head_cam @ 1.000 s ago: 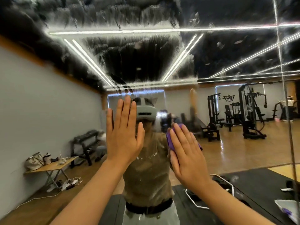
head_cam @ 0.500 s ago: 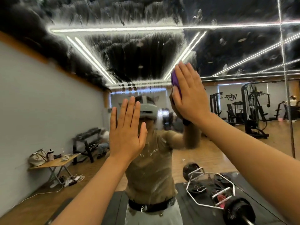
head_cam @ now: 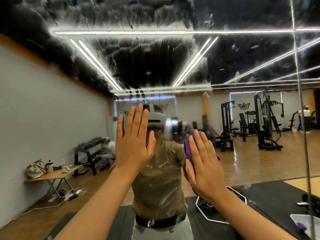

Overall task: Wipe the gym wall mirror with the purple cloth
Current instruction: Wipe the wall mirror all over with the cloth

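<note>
While the left hand lies flat on the mirror, the right hand's flat, unclenched grip presses the purple cloth.

Well left of your right hand, and lower, you have a folding wooden table against the grey wall, carrying a bag and a bottle, with cables on the wood floor beneath. Between table and grip sits a dumbbell rack. Right of your grip stand black weight machines. High above it, white strip lights cross a black ceiling. Below it lie black mats.
</note>
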Action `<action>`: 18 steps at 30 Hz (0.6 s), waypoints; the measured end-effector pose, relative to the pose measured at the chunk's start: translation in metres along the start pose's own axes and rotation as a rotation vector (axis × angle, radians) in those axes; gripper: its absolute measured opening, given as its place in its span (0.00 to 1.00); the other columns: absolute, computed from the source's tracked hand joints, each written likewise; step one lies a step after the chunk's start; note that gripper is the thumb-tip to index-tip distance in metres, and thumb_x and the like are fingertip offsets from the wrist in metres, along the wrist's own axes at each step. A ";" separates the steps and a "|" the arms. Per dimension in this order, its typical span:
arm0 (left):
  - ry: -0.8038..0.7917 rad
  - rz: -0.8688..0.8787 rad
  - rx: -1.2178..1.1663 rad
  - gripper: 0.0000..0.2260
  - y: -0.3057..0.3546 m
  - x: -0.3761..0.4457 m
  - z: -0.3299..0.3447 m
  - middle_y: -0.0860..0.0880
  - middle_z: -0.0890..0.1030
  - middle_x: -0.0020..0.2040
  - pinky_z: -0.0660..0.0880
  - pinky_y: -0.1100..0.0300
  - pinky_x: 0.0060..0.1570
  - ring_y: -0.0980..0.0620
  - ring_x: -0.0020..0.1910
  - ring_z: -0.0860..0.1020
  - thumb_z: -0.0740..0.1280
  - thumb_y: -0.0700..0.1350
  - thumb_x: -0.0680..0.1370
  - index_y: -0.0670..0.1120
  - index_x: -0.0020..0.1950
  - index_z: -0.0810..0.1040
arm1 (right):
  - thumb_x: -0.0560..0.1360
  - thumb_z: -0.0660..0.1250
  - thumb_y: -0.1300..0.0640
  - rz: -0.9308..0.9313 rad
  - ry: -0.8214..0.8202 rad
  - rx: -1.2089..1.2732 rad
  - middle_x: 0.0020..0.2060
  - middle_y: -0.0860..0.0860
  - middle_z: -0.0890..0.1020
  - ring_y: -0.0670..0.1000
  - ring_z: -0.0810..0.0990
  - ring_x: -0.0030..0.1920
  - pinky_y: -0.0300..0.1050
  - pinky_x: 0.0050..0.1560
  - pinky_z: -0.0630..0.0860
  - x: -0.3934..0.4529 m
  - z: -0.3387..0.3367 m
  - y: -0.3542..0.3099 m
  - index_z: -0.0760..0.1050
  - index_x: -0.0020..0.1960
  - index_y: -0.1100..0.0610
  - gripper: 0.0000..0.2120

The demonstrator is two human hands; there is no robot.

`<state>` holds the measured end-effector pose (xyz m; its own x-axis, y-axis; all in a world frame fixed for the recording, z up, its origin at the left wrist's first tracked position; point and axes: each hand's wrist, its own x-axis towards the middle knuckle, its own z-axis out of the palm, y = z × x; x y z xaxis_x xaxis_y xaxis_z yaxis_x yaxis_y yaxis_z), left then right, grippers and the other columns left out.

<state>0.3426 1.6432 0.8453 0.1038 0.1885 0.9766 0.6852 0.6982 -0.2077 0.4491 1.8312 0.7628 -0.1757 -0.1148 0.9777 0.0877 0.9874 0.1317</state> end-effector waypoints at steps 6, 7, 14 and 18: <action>-0.004 0.010 0.015 0.28 -0.001 -0.001 0.001 0.43 0.57 0.82 0.46 0.45 0.80 0.46 0.81 0.53 0.55 0.51 0.83 0.41 0.81 0.59 | 0.83 0.52 0.51 -0.006 0.036 0.036 0.81 0.57 0.55 0.54 0.51 0.81 0.50 0.81 0.44 0.088 -0.004 0.009 0.55 0.81 0.60 0.29; -0.004 0.013 0.015 0.28 -0.001 -0.001 0.001 0.43 0.57 0.82 0.46 0.44 0.80 0.45 0.81 0.53 0.55 0.50 0.83 0.41 0.81 0.59 | 0.83 0.52 0.51 -0.005 0.048 0.048 0.81 0.56 0.55 0.54 0.51 0.81 0.48 0.81 0.43 0.108 -0.007 0.010 0.55 0.81 0.59 0.28; 0.015 0.029 0.008 0.27 -0.002 -0.002 0.002 0.43 0.58 0.82 0.48 0.44 0.80 0.45 0.81 0.54 0.55 0.50 0.83 0.41 0.81 0.59 | 0.84 0.52 0.52 0.088 0.143 0.106 0.81 0.55 0.57 0.54 0.51 0.81 0.47 0.80 0.42 0.125 -0.006 -0.002 0.58 0.81 0.55 0.26; 0.010 0.031 -0.008 0.27 -0.003 -0.001 0.001 0.42 0.59 0.81 0.46 0.46 0.80 0.44 0.81 0.56 0.56 0.49 0.82 0.40 0.80 0.60 | 0.84 0.53 0.51 -0.002 0.036 0.058 0.81 0.55 0.57 0.56 0.53 0.81 0.55 0.80 0.49 0.015 0.006 -0.017 0.57 0.81 0.53 0.26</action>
<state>0.3399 1.6419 0.8447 0.1324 0.2034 0.9701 0.6873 0.6864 -0.2377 0.4392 1.8132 0.7741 -0.1405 -0.1200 0.9828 0.0300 0.9917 0.1254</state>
